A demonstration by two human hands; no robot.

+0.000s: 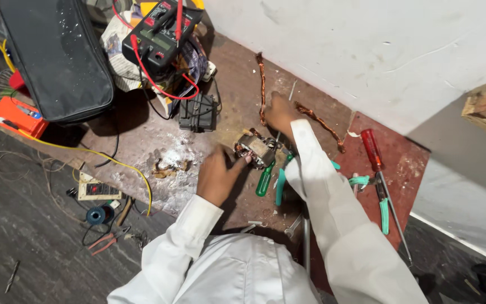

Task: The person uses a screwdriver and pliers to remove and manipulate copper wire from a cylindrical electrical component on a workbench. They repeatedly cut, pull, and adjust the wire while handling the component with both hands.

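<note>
On worn bench (142,135), white wall (367,39).

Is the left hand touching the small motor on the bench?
Touching. The head view shows the left hand with its fingertips against the side of the motor, no gap between them.

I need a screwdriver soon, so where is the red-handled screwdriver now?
In the head view, the red-handled screwdriver lies on the reddish board at the right, beyond the right hand's sleeve, just above the green-handled pliers.
</note>
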